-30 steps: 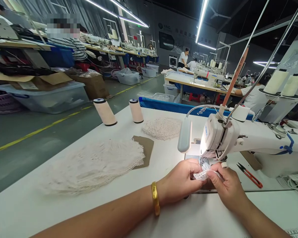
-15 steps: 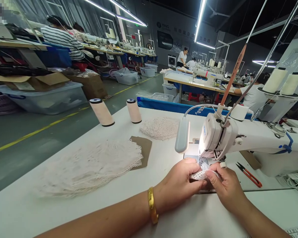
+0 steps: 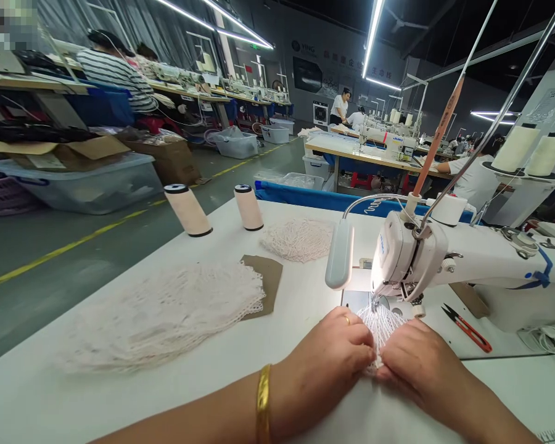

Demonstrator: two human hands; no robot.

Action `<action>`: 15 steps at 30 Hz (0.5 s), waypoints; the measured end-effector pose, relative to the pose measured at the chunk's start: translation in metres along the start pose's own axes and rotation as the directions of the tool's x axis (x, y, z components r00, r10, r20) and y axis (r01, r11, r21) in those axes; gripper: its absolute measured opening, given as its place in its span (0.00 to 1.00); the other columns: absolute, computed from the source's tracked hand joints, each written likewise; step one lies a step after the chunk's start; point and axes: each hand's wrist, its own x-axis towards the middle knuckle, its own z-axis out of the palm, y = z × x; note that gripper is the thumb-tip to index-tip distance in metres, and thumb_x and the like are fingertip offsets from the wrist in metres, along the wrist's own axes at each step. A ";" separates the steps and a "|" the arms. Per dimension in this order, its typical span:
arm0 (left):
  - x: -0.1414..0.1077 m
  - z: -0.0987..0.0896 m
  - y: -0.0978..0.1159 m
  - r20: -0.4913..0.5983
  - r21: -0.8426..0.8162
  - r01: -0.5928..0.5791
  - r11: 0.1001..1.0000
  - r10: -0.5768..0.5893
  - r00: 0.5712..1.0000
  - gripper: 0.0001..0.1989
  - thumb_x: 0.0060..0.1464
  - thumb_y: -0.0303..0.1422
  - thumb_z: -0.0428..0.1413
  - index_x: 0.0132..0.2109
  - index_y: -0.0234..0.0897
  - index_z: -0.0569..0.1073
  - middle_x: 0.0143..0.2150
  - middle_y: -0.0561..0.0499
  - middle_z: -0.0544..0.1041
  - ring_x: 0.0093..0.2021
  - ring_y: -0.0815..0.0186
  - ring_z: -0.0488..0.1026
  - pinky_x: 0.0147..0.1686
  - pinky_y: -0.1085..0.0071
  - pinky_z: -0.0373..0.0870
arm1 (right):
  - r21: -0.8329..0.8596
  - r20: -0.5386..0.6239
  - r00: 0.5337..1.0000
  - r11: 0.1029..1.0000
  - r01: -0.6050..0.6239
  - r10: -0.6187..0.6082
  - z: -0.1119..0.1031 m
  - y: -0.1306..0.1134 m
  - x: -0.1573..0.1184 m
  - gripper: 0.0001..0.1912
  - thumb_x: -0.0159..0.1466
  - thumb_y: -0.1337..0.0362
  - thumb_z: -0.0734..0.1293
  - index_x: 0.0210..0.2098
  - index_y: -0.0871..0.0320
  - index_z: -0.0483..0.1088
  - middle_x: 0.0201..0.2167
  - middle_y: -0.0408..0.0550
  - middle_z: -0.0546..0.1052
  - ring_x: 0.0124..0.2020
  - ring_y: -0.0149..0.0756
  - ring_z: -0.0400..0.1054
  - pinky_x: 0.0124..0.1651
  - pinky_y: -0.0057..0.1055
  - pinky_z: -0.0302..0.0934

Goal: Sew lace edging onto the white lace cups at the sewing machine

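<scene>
A piece of white lace fabric (image 3: 380,327) lies under the needle area of a white sewing machine (image 3: 411,253), lit by its lamp (image 3: 340,254). My left hand (image 3: 335,348) grips the lace's left side, fingers curled, with a gold bracelet (image 3: 263,401) on the wrist. On the other side my right hand (image 3: 423,364) is closed on the lace, its fingertips close to the left hand's. The lace is gathered between both hands and fans out toward the needle; its near end is partly hidden by the fingers.
Stacked lace pieces (image 3: 166,314) lie at left over brown card (image 3: 263,283), a smaller lace pile (image 3: 298,239) behind. Two thread cones (image 3: 188,211) stand near the table's far left edge. Red-handled thread snips (image 3: 467,328) lie right of my right hand. Co-workers sit at other machines beyond.
Both hands have moved slightly toward me and turned, knuckles up. The lace, earlier folded between my fingers, is now spread under the needle area.
</scene>
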 end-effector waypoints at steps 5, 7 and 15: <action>-0.001 0.001 0.004 0.001 0.059 -0.020 0.998 0.020 1.000 0.13 0.70 0.27 0.54 0.39 0.41 0.81 0.34 0.51 0.81 0.36 0.62 0.73 0.43 0.62 0.65 | -0.009 0.002 1.000 1.000 -0.020 0.020 0.001 0.001 -0.001 0.24 0.82 0.58 0.54 0.29 0.54 0.63 0.26 0.40 0.70 0.29 0.33 0.61 0.37 0.32 0.54; 0.000 0.002 0.004 0.000 0.064 -0.008 0.998 0.008 1.000 0.13 0.71 0.28 0.54 0.39 0.41 0.81 0.34 0.51 0.81 0.36 0.62 0.73 0.44 0.61 0.65 | -0.023 -0.005 1.000 0.999 -0.027 0.027 0.001 0.002 -0.001 0.24 0.82 0.58 0.53 0.29 0.54 0.62 0.25 0.40 0.70 0.28 0.33 0.61 0.37 0.32 0.54; 0.005 0.005 -0.006 -0.027 0.097 -0.009 0.995 0.012 1.000 0.13 0.70 0.27 0.55 0.36 0.39 0.80 0.34 0.52 0.81 0.35 0.63 0.73 0.43 0.60 0.63 | -0.059 -0.025 0.998 0.996 -0.061 0.059 0.008 0.009 -0.001 0.22 0.82 0.60 0.55 0.29 0.54 0.62 0.25 0.40 0.70 0.28 0.34 0.62 0.34 0.32 0.50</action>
